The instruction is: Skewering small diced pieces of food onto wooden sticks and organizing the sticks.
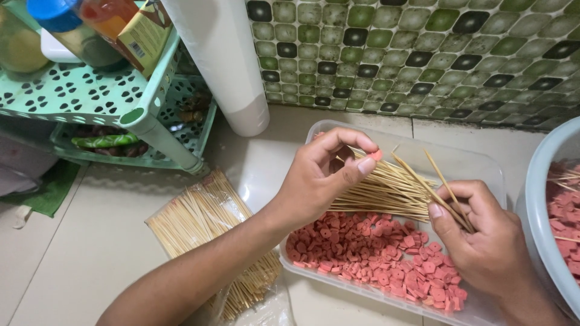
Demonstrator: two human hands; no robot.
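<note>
My left hand [323, 175] hovers over a clear plastic tray [477, 163] and pinches a small pink sausage slice [376, 155] between thumb and forefinger. My right hand [483, 235] grips a thin bamboo skewer [447, 190] by its lower end, tip pointing up-left toward the slice. Inside the tray lie a bundle of loose bamboo skewers [386, 190] at the back and many pink sausage slices [374, 253] along the front.
A clear bag of bamboo skewers [208, 235] lies on the tiled floor at left. A pale basin [541, 241] at right holds skewered pink slices. A green plastic rack [121, 96] with jars stands back left, beside a white pipe [226, 60] and mosaic wall.
</note>
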